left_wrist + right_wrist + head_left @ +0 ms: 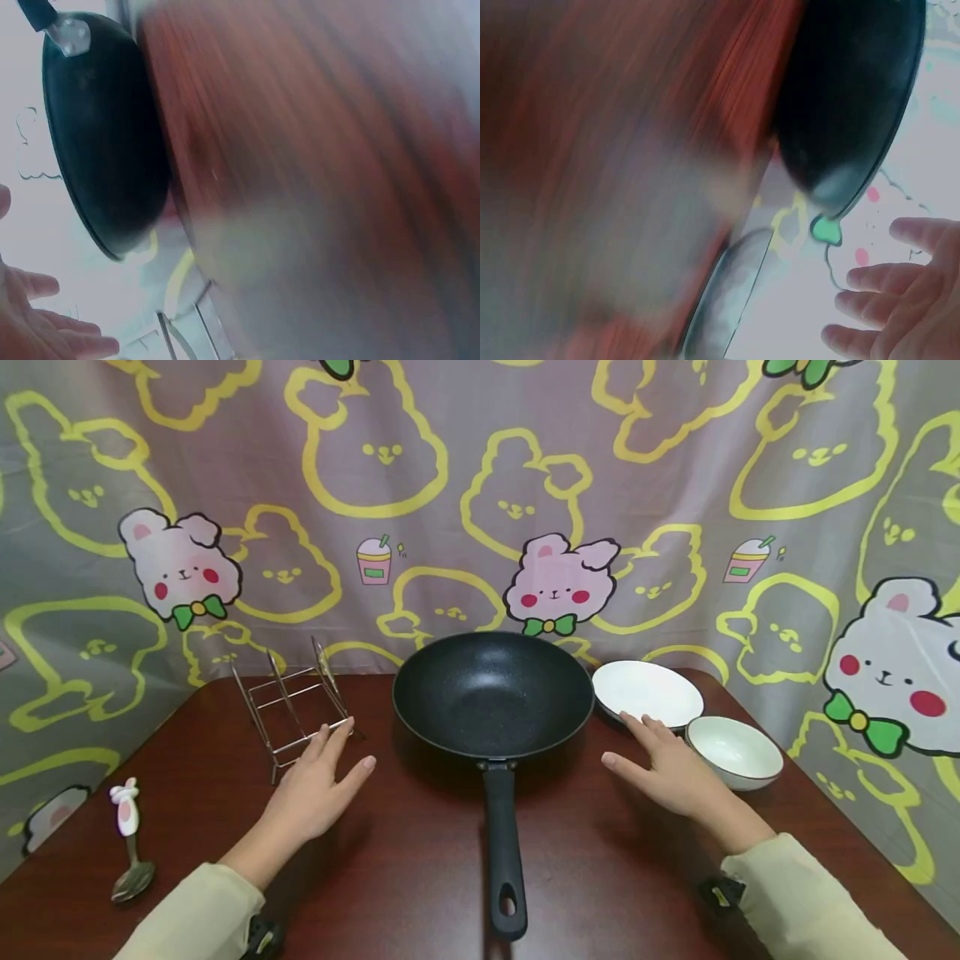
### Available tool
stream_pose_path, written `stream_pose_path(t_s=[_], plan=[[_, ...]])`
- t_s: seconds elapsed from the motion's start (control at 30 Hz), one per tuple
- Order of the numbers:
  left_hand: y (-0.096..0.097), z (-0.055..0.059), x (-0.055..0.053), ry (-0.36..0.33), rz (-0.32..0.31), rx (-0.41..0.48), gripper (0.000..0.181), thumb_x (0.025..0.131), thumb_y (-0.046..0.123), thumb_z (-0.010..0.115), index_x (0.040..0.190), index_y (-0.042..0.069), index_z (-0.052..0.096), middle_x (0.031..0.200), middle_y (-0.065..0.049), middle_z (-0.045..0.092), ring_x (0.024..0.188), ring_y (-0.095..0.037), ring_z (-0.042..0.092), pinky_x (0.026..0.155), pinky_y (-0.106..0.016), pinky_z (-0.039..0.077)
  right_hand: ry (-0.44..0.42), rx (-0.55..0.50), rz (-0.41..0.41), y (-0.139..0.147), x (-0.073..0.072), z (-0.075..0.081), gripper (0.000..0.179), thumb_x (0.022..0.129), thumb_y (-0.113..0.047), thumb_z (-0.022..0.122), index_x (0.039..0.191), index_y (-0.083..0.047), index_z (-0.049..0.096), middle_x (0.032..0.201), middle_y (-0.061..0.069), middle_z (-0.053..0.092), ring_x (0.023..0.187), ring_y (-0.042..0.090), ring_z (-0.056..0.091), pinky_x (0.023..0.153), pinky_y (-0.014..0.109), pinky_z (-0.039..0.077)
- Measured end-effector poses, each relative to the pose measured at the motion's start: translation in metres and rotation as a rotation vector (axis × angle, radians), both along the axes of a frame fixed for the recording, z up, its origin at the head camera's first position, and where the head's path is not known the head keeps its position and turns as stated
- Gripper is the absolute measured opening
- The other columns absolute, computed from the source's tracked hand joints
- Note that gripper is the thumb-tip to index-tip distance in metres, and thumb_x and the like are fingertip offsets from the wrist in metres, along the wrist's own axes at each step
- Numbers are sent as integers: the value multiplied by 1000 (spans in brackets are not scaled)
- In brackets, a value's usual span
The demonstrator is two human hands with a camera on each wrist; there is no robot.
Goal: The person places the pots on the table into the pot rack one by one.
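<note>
A black wok (495, 693) stands at the middle of the table, its long handle (504, 852) pointing toward me. To its left my left hand (311, 789) hovers with fingers spread, close in front of a metal wire rack (292, 697). My right hand (663, 768) is held out on the other side, fingers extended, overlapping the edge of a white plate (648, 689) in the head view. Beside that hand sits a pale bowl (735, 750). Both hands hold nothing. In the left wrist view the wok (105, 135) appears beyond the fingers (75, 341); the right wrist view shows its other side (847, 97).
A spoon (132, 860) with a white animal-shaped handle lies at the table's left. The dark red-brown table (420, 877) is backed by a curtain (480, 485) printed with cartoon animals, which also runs along both sides.
</note>
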State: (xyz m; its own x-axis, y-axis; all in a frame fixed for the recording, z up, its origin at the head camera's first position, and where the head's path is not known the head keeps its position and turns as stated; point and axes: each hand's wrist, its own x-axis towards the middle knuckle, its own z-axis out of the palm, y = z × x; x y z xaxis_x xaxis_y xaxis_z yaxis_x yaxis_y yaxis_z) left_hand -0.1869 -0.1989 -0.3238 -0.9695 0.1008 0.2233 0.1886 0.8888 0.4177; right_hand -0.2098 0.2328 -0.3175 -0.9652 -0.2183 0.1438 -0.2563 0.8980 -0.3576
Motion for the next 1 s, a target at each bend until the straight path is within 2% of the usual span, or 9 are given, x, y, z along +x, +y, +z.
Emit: stream_pose_path(t_s=[0.07, 0.17, 0.3, 0.4, 0.47, 0.6, 0.67, 0.8, 1.0], plan=[[5, 0, 2, 11, -32, 72, 68, 94, 49, 42, 146, 9, 25, 147, -28, 23, 130, -48, 28, 98, -65, 28, 12, -38, 24, -5, 5, 0, 77, 89, -57, 46, 143, -5, 31, 143, 25, 34, 129, 44, 34, 99, 60, 31], [13, -1, 4, 32, -81, 173, 60, 95, 40, 45, 142, 5, 32, 144, -24, 33, 131, -42, 32, 101, -59, 29, 10, -100, 47, -13, 12, -1, 71, 90, -53, 47, 140, -4, 36, 139, 20, 43, 124, 38, 44, 97, 56, 36], [24, 0, 6, 18, -129, 305, 47, 96, 31, 48, 134, 5, 45, 133, -20, 49, 121, -37, 47, 96, -53, 39, -23, -213, 74, -24, 21, -2, 56, 94, -47, 44, 134, -8, 45, 129, 15, 55, 113, 31, 54, 91, 50, 44], [32, -1, 7, -28, -140, 418, 38, 96, 27, 48, 126, 6, 52, 124, -17, 57, 109, -31, 57, 89, -46, 45, -60, -314, 105, -33, 27, -2, 46, 96, -43, 42, 129, -12, 50, 123, 10, 59, 109, 24, 57, 88, 45, 46], [38, -2, 7, -84, -151, 536, 34, 96, 23, 47, 123, 4, 54, 121, -18, 58, 108, -30, 57, 89, -43, 46, -120, -413, 125, -38, 31, -2, 44, 97, -40, 41, 129, -12, 50, 121, 11, 60, 108, 23, 57, 88, 42, 47], [51, -5, 8, -220, -179, 812, 34, 97, 17, 43, 121, -6, 52, 121, -25, 55, 112, -35, 54, 93, -44, 46, -271, -677, 187, -49, 38, -3, 45, 99, -33, 40, 128, 1, 47, 115, 21, 60, 105, 30, 59, 86, 36, 51], [58, -6, 7, -272, -194, 907, 35, 98, 15, 41, 120, -10, 50, 121, -28, 53, 114, -37, 53, 94, -45, 45, -354, -802, 213, -55, 40, -3, 47, 99, -30, 39, 128, 7, 44, 111, 25, 59, 101, 32, 60, 84, 34, 52], [69, -10, 7, -317, -221, 970, 36, 97, 16, 40, 120, -11, 49, 118, -28, 54, 112, -37, 54, 93, -45, 46, -434, -914, 275, -64, 45, -5, 50, 100, -28, 37, 126, 14, 40, 106, 25, 59, 97, 28, 61, 82, 32, 53], [83, -14, 8, -394, -278, 1012, 43, 98, 21, 39, 123, -12, 45, 122, -30, 51, 112, -36, 54, 93, -41, 47, -565, -1072, 312, -78, 52, -11, 50, 100, -30, 39, 124, 14, 41, 96, 12, 64, 89, 20, 64, 79, 32, 54]])
